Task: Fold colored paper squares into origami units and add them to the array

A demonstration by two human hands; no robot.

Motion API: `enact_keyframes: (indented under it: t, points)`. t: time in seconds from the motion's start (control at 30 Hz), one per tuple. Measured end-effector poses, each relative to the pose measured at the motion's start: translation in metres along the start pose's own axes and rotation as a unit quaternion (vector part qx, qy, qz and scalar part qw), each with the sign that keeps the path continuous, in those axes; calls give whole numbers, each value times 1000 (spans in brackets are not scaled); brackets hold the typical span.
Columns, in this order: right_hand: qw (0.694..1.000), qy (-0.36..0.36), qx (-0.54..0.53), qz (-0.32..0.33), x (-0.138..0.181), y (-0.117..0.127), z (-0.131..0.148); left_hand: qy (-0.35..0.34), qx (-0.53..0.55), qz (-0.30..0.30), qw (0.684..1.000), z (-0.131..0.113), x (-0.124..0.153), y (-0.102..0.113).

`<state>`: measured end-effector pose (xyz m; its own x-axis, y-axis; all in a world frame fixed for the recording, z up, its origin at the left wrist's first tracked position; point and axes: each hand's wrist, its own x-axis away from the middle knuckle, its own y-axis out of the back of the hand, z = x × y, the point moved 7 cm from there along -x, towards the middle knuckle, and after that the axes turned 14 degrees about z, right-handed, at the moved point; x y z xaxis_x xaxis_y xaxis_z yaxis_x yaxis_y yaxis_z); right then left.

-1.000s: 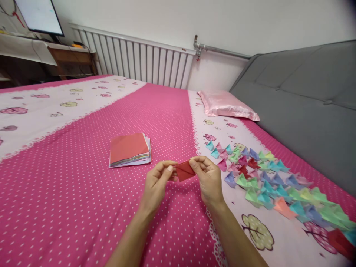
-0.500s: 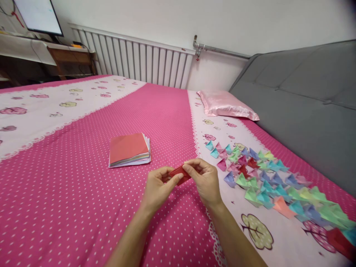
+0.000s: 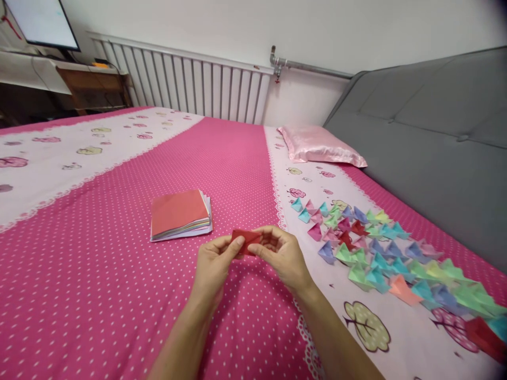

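Observation:
A small piece of folded red paper is held between both hands above the pink bedspread. My left hand pinches its left end, thumb on top. My right hand grips the right end between thumb and fingers. Just beyond my left hand lies a stack of coloured paper with a red sheet on top. To the right of my right hand, many folded paper boats in green, blue, pink, red and other colours stand in rows on the bedspread.
The bed's polka-dot bedspread spreads under everything. A pink satin pillow rests near the grey padded headboard. Against the far wall is a white radiator; a desk with a monitor stands at the far left.
Both hands have shifted slightly left with the red paper. The paper has turned from a tilted position so that a flatter, wider face of it shows.

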<state>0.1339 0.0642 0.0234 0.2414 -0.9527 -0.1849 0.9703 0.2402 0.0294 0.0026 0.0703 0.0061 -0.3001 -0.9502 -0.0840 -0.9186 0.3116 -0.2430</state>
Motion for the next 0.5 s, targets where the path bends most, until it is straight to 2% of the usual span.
enact_keyframes:
  t: [0.3, 0.5]
  points:
    - [998, 45, 37, -32, 4, 4, 13, -1, 22, 10, 1000, 5, 0, -3]
    - [997, 37, 62, -35, 5, 8, 15, 14, 51, 8, 999, 8, 1, -4]
